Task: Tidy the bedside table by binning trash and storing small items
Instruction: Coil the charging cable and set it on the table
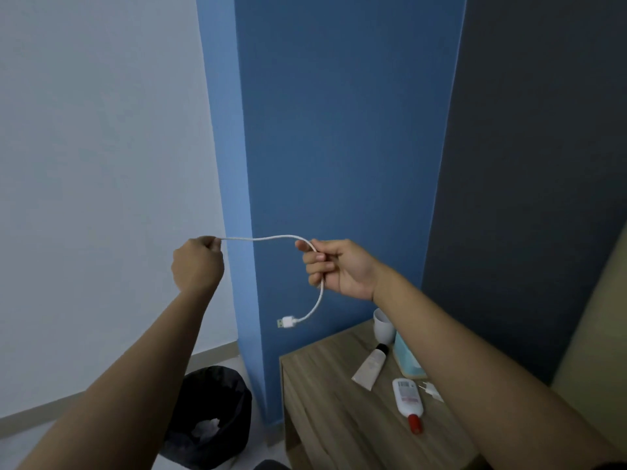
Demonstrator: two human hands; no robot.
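Both forearms reach up from the bottom edge, lifting a white USB cable (271, 238) clear of the table, probably to straighten it for coiling. At nine o'clock the left hand (196, 264) is fisted, pinching one cable end at its knuckles. Down at seven o'clock a black-lined bin (217, 401) holds crumpled white trash. Near centre the right hand (339, 268) curls around the cable's middle, the USB plug (286, 322) dangling below. At five o'clock the wooden bedside table (322, 401) carries a white mug (383, 325), a beige tube (371, 366), a red-capped bottle (408, 400) and a pale blue box (407, 359), awaiting storage.
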